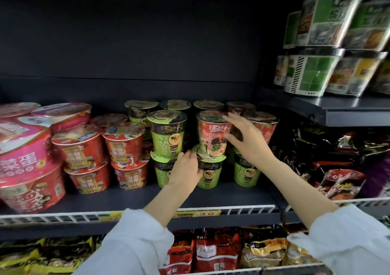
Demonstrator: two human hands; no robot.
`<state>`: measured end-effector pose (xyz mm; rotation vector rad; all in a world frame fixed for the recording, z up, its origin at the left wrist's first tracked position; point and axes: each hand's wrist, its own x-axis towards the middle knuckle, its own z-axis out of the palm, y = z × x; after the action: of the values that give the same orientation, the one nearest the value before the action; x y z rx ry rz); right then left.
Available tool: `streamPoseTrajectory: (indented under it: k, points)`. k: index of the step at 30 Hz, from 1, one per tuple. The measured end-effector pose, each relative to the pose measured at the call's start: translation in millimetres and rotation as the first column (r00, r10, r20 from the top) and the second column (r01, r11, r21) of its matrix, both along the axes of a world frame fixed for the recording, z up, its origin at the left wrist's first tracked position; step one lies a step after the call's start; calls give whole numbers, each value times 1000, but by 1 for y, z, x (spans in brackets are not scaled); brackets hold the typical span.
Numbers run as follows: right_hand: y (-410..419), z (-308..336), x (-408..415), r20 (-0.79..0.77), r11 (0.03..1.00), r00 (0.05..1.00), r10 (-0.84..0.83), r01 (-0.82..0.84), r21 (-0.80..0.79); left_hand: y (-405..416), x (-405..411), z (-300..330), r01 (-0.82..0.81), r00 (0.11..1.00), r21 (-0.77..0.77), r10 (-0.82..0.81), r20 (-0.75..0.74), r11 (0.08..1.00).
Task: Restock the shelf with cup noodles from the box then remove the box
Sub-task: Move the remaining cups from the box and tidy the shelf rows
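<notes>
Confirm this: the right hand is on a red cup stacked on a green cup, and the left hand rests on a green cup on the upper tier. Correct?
Not quite. The head view shows the left hand on a green cup on the bottom tier, not the upper one. The right hand is indeed on the red cup stacked on that green cup.

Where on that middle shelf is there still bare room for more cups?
Bare shelf runs along the front, between the green cups and the white wire rail. The dark space above the stacked cups is open too. The red bowls and the black packets crowd both sides.
</notes>
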<state>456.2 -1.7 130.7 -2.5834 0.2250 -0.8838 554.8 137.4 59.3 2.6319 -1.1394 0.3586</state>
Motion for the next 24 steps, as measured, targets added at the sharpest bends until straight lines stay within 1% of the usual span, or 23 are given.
streamPoseTrajectory:
  k: [3, 5, 7, 9, 11, 13, 15, 17, 20, 22, 24]
  points:
    - [-11, -15, -27, 75, 988, 987, -144, 139, 64, 0, -12, 0, -10, 999, -124, 16, 45, 992]
    - [-19, -18, -40, 94, 977, 976, -195, 185, 103, -3, -20, 2, 33, 997, -228, -15, 80, 973]
    - [-25, -15, -48, 87, 975, 973, -213, 206, 89, -8, -26, 8, 117, 987, -283, -79, 142, 952]
    - [-29, -5, -46, 98, 975, 971, -219, 213, 69, -15, -30, 20, 217, 962, -324, -144, 234, 921]
    - [-32, 8, -35, 110, 981, 974, -196, 193, 35, -24, -28, 37, 284, 928, -365, -159, 337, 886]
    - [-35, 22, -18, 110, 986, 980, -165, 167, -7, -35, -23, 56, 297, 907, -379, -135, 400, 876]
    - [-41, 36, 0, 72, 982, 982, -174, 178, -56, -46, -16, 74, 256, 914, -327, -117, 389, 910]
    - [-49, 47, 19, 5, 975, 978, -208, 207, -75, -55, -5, 87, 202, 936, -235, -117, 332, 951]
    - [-65, 58, 48, -163, 962, 948, -275, 271, -42, -64, 14, 97, 145, 968, -121, -115, 222, 982]
    - [-76, 61, 63, -294, 959, 913, -282, 273, -74, -66, 23, 100, 124, 985, -17, -121, 127, 992]
    - [-86, 62, 75, -389, 957, 875, -289, 263, -121, -67, 29, 99, 116, 990, 51, -120, 71, 992]
